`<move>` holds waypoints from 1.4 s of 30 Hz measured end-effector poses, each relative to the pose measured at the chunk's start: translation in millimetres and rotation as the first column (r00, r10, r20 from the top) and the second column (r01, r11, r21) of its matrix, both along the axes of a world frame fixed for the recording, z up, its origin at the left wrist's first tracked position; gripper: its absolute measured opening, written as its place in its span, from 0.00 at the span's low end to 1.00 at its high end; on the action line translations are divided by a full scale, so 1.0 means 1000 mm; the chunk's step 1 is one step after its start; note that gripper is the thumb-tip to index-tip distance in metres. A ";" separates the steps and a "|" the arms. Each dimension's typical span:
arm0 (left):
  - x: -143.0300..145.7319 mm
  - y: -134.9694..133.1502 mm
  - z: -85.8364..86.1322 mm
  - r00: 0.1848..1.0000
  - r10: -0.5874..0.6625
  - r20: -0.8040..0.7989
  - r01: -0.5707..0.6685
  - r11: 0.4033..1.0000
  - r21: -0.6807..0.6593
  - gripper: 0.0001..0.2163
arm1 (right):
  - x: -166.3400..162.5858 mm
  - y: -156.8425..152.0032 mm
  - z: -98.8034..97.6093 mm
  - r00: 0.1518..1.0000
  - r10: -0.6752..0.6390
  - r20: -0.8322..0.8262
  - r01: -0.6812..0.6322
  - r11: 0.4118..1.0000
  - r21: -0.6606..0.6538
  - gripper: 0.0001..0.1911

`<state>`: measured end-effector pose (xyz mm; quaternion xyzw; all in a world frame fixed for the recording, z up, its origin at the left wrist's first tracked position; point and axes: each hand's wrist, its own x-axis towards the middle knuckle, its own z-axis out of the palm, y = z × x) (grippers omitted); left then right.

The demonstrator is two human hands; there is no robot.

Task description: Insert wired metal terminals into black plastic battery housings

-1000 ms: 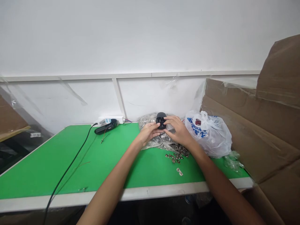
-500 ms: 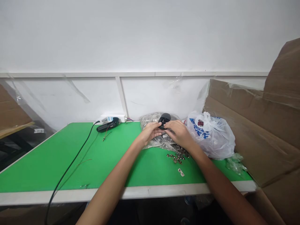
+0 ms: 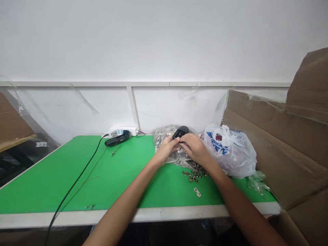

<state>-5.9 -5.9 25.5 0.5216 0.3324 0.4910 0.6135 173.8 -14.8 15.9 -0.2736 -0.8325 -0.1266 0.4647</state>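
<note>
Black case (image 3: 182, 130) is over the green tabletop (image 3: 123, 177), white wall (image 3: 164, 41) behind.

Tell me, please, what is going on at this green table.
A person holds a small black case in the left grip, while the right grip is at its near end, the fingers hiding part of it. The case is tilted, in front of a clear plastic bag of small parts. Loose metal pieces lie nearer on the table, with a white plastic bag to the right.
</note>
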 end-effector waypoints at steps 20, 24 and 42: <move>-0.025 0.012 0.012 0.989 0.127 0.075 -0.132 0.989 0.063 0.16 | 0.004 0.000 0.001 0.990 -0.042 -0.137 0.036 0.998 -0.043 0.12; -0.021 0.005 0.013 0.998 0.059 0.003 -0.059 0.997 0.040 0.13 | 0.001 -0.001 -0.002 1.000 -0.003 0.026 0.004 0.999 -0.054 0.15; -0.026 0.001 0.012 0.979 -0.102 -0.178 0.087 0.992 -0.086 0.09 | 0.000 -0.002 -0.003 0.993 0.005 0.121 0.014 0.988 -0.156 0.11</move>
